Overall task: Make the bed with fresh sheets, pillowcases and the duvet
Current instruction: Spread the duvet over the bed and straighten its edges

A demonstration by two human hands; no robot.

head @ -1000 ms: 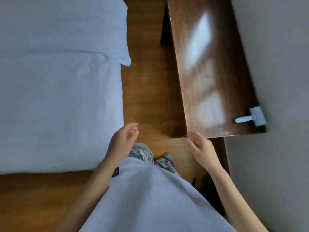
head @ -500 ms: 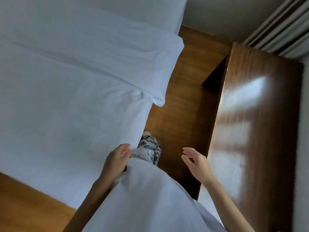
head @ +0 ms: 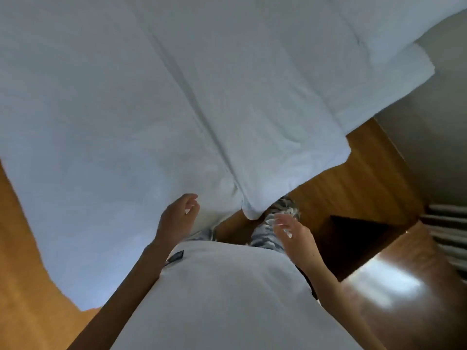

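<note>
Both empty hands, left hand [head: 178, 218] and right hand [head: 293, 233], hang loose-fingered, seemingly just clear of the smooth white sheet [head: 126, 122] with its soft creases.

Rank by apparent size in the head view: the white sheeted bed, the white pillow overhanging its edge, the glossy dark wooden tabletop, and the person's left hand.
1. White sheeted bed.
2. White pillow.
3. Glossy dark wooden tabletop, partly cut off by the frame, so unsure.
4. Left hand, smallest despite being close to the camera.
</note>
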